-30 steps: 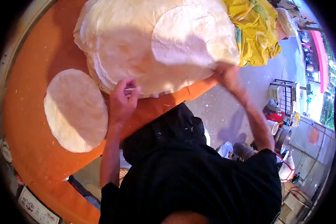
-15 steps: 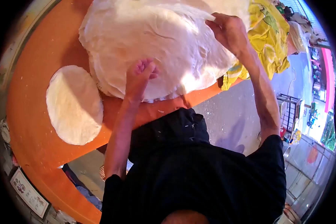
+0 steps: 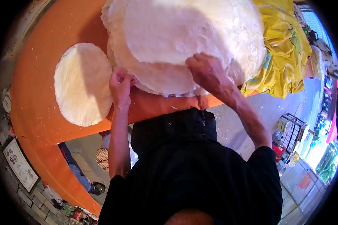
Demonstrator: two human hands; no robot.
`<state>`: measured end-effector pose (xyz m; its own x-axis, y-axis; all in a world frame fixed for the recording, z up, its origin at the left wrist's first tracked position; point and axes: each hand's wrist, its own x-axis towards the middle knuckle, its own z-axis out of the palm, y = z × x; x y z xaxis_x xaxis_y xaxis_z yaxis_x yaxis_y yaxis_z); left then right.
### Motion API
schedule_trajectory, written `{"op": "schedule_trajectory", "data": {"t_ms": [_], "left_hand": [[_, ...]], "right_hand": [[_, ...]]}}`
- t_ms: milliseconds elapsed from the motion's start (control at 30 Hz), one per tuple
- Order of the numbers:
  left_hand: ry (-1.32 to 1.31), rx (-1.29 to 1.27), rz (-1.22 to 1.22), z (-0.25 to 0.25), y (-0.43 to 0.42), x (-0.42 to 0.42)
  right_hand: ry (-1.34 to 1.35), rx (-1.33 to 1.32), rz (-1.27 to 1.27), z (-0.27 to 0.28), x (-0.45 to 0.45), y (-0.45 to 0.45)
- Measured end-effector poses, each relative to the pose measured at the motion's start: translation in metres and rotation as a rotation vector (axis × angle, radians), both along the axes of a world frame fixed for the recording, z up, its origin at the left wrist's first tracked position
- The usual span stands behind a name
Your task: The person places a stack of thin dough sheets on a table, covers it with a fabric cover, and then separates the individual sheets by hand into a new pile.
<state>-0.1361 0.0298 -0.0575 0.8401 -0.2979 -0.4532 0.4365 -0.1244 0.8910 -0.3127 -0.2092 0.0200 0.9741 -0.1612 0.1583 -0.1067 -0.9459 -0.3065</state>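
A wide stack of thin, pale dough sheets (image 3: 157, 80) lies on the orange table. One rounder sheet (image 3: 165, 33) is on top, its lower edge over the sheets beneath. My right hand (image 3: 208, 73) is closed on that lower edge, knuckles up. At the stack's lower left border is my left hand (image 3: 121, 86), its fingers curled together; what they pinch, if anything, is too small to tell. A separate oval sheet (image 3: 82, 84) lies flat to the left of my left hand, partly in shadow.
A crumpled yellow patterned cloth (image 3: 285, 48) adjoins the stack on the right. The orange table (image 3: 37, 93) curves down the left side. A wire rack (image 3: 291, 131) stands on the floor at right. Below the table at left are a person's leg and shoe (image 3: 97, 188).
The lifted large sheet now lies on the stack. My right hand has come down and left toward the stack's front; my left hand has moved to its lower left border. The whole view has shifted.
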Motion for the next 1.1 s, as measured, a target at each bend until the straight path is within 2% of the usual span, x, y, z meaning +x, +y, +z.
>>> {"op": "schedule_trajectory", "data": {"t_ms": [67, 167, 233, 300, 333, 433, 467, 567, 733, 800, 867, 933, 967, 1000, 1033, 1100], "left_hand": [[0.088, -0.032, -0.078, 0.012, 0.001, -0.004], [0.106, 0.015, -0.219, 0.015, 0.008, -0.002], [0.159, 0.001, -0.254, 0.013, 0.010, 0.002], [0.191, 0.057, -0.392, 0.003, 0.014, 0.004], [0.201, 0.083, -0.459, 0.001, 0.015, 0.006], [0.312, -0.188, -0.332, 0.010, 0.011, -0.009], [0.396, -0.220, -0.377, 0.016, 0.011, -0.007], [0.614, -0.536, -0.268, 0.033, 0.001, -0.016], [0.652, -0.698, -0.283, 0.032, 0.001, -0.014], [0.659, -0.808, -0.319, 0.040, -0.010, -0.012], [0.649, -0.934, -0.386, 0.045, -0.015, -0.010], [0.574, -0.753, -0.404, 0.040, -0.014, -0.004], [0.537, -0.665, -0.409, 0.036, -0.013, -0.004], [0.485, -0.508, -0.375, 0.031, -0.012, -0.006], [0.449, -0.425, -0.377, 0.023, -0.010, -0.008], [0.380, -0.253, -0.370, 0.012, 0.000, -0.014]], "right_hand": [[0.033, 0.049, -0.026, -0.021, -0.008, 0.004], [0.009, -0.033, -0.149, 0.004, -0.008, 0.004], [0.073, -0.031, -0.088, 0.019, -0.006, 0.021], [0.046, 0.033, -0.032, 0.006, -0.008, 0.048], [0.164, 0.014, -0.048, -0.004, -0.009, 0.058], [0.109, -0.012, -0.113, -0.014, -0.009, 0.067], [0.165, -0.018, -0.126, -0.010, -0.010, 0.069], [0.007, -0.045, -0.054, -0.018, -0.002, 0.082], [0.006, 0.003, -0.106, -0.006, -0.014, 0.092], [-0.041, -0.083, -0.106, -0.018, -0.012, 0.074], [0.025, 0.019, -0.111, -0.018, -0.003, 0.037], [0.084, 0.276, -0.301, 0.042, 0.012, 0.003], [0.108, -0.064, -0.408, 0.080, 0.022, -0.013], [0.002, -0.185, -0.496, 0.121, 0.021, -0.030], [-0.328, 0.003, -0.285, 0.152, 0.024, -0.041], [-0.323, -0.006, -0.319, 0.172, 0.021, -0.031]]}}
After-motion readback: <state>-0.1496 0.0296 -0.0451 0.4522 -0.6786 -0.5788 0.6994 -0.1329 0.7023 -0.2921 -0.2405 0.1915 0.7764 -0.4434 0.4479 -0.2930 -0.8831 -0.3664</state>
